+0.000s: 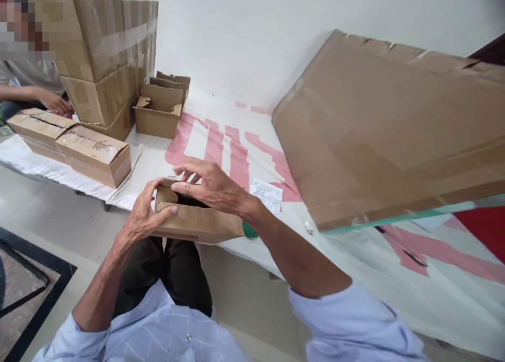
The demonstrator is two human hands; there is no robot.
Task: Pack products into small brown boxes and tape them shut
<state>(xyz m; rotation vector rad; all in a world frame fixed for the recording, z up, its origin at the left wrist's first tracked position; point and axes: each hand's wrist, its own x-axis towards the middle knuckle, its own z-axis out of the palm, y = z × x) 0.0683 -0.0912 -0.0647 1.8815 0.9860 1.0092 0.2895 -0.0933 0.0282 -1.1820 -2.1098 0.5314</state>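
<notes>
A small brown cardboard box (pixel 201 225) with a dark opening along its top lies at the table's front edge, just above my lap. My left hand (pixel 144 214) grips its left end, thumb on the near side and fingers over the far corner. My right hand (pixel 207 185) reaches over the opening, its thumb near the top flap and its fingers spread apart above the far edge. Whether the right thumb touches the flap cannot be told. A green round thing (pixel 249 229) sits at the box's right end, partly hidden by my right forearm.
Two closed boxes (pixel 94 151) stand left, before a tall taped carton stack (pixel 106 51). Open boxes (pixel 160 109) are beside it. A large cardboard sheet (pixel 386 125) leans at right. A patterned paper (pixel 266 195) lies nearby. Another person's hand (pixel 55 101) shows far left.
</notes>
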